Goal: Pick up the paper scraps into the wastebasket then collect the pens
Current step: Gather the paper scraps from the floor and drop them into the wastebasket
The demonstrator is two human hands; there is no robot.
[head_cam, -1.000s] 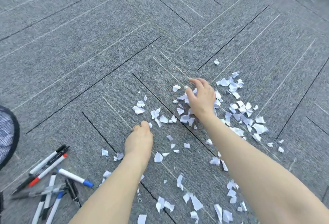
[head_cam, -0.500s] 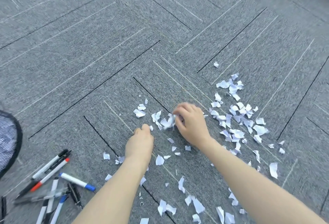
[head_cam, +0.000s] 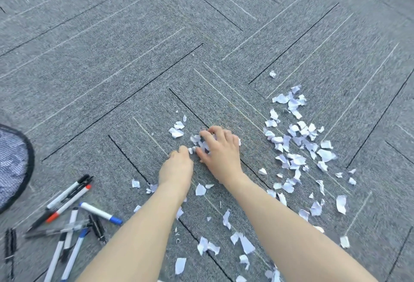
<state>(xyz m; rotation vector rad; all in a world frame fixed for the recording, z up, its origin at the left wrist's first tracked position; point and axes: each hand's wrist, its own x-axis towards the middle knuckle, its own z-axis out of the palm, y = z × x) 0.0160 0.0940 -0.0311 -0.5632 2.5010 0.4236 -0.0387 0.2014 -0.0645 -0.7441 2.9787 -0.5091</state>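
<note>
White paper scraps (head_cam: pixel 295 147) lie scattered over the grey carpet, thickest to the right of my hands, with more near my forearms. My right hand (head_cam: pixel 221 154) is on the floor with its fingers curled round a small bunch of scraps (head_cam: pixel 197 139). Just left of it and almost touching, my left hand (head_cam: pixel 177 169) is balled up on the carpet, and a white scrap shows at its fingertips. Several pens (head_cam: pixel 67 214) lie in a loose heap at the lower left. The black mesh wastebasket (head_cam: pixel 30 154) shows partly at the left edge.
Grey carpet tiles with dark seams and pale lines cover the whole floor. A black pen cap or clip (head_cam: pixel 10 243) lies apart at the far lower left. Two scraps (head_cam: pixel 177 130) sit just beyond my hands.
My right hand has swept from the far pile back and leftward, dragging scraps with it until it met my left hand. My left hand has stayed balled in about the same place.
</note>
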